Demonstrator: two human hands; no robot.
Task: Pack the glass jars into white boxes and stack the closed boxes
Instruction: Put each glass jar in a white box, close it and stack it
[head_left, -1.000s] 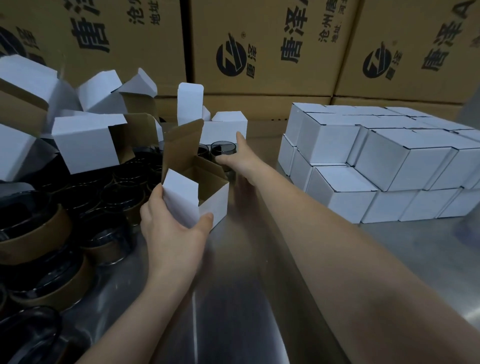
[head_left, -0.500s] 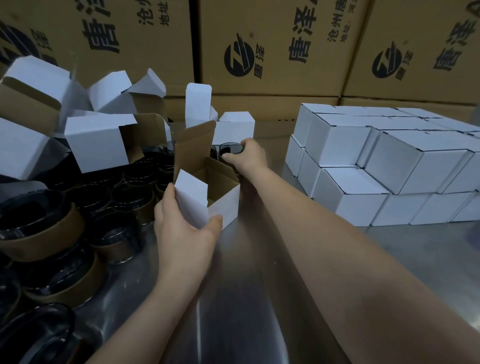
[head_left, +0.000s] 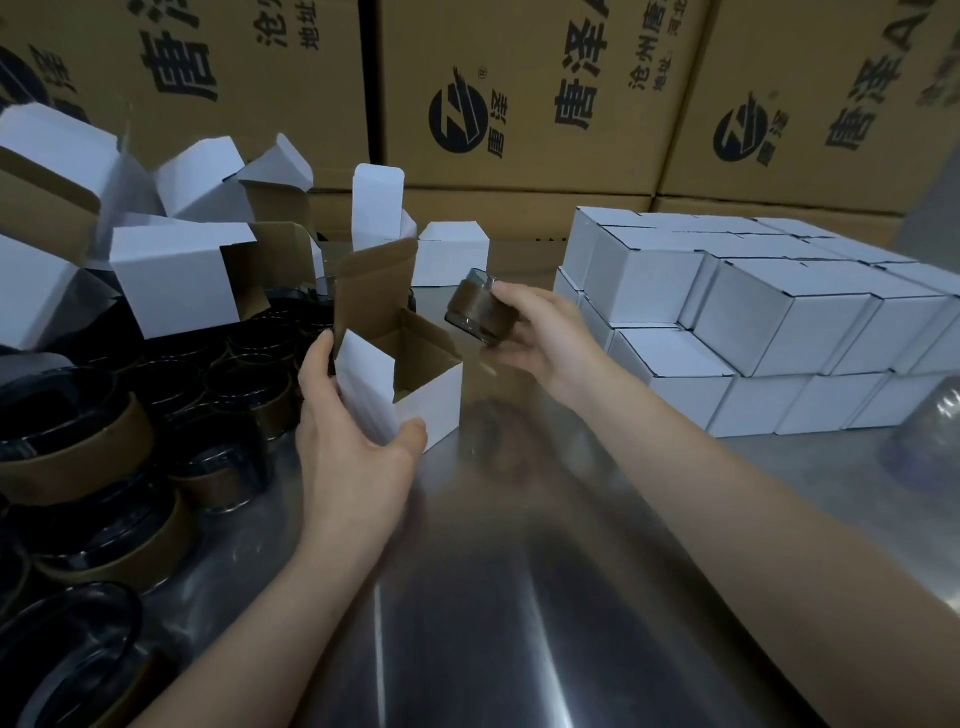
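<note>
Nearest, a bare stretch of the steel tabletop (head_left: 519, 597) is crossed by both forearms. To the left, a crowd of dark glass jars (head_left: 244, 387), each wrapped in a brown band, is stood upright. Further in, the open white box (head_left: 431, 395) is steadied by the left hand (head_left: 348, 441), whose thumb and fingers are curled round its near corner. The brown-lined lid flap is raised and the mouth is left clear. Just beside the box, to its right and apart from it, one glass jar (head_left: 475, 312) is held tilted by the right hand (head_left: 540, 332), the fingers being wrapped round its banded wall.

The jar is squat and round, of smoky dark glass with a thick base. It is judged rigid, weighty for its size, breakable and slick where the glass is bare, so a hold round the paper band is to be preferred to one on the rim.

Beyond, closed white boxes (head_left: 779, 322) are stacked in two layers at the right, empty open boxes (head_left: 176, 280) are heaped at the left, and printed brown cartons (head_left: 519, 93) are ranged behind.
</note>
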